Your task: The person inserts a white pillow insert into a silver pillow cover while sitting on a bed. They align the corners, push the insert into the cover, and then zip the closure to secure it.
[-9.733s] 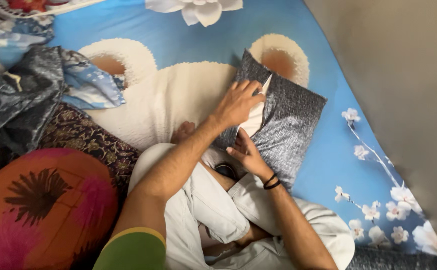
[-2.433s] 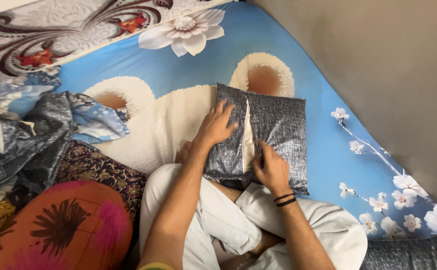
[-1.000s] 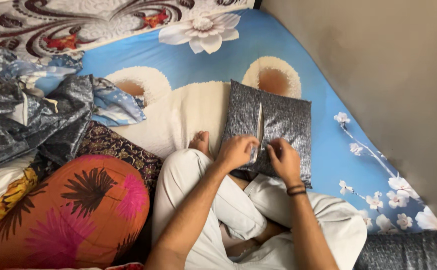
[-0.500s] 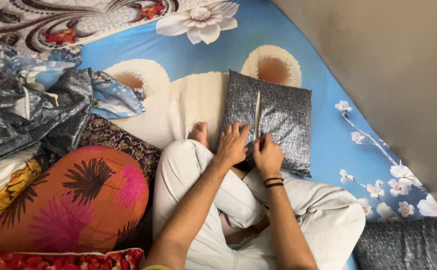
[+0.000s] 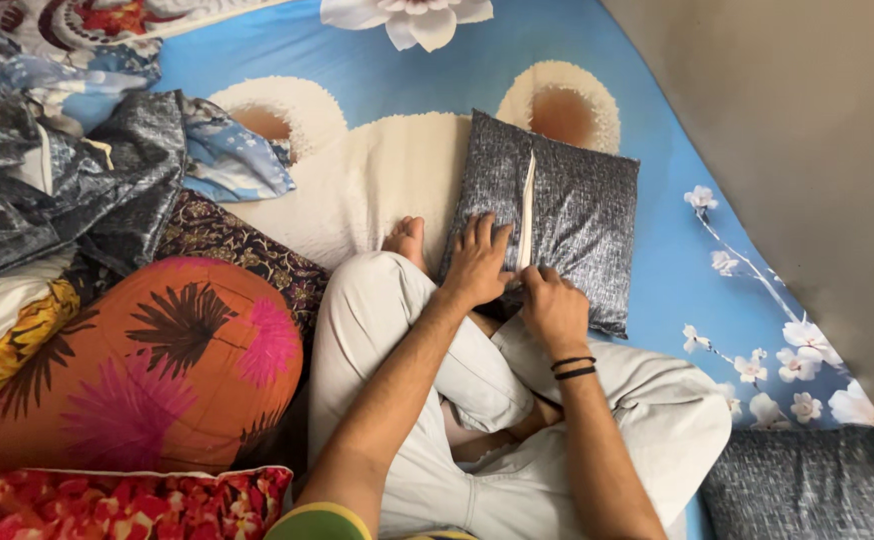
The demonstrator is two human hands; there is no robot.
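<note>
Grey cushion cover lay flat on the blue floral bedsheet just ahead of my crossed legs, its back slit running down the middle and showing a thin strip of the white pillow insert inside. My left hand lay palm-down on the cover to the left of that slit, fingers spread and pressing the fabric, grasping nothing. My right hand was at the near end of the slit, fingers curled and pinching the cover's edge there; two black bands circled that wrist. My bare foot poked out beside the cover's left edge, and my pale trousers filled the space below both hands. To my left sat a round orange cushion with dark palm prints and pink blooms, a red patterned pillow beneath it. Further left, crumpled grey covers were heaped up. Another grey cushion rested at my right, near the beige wall.
</note>
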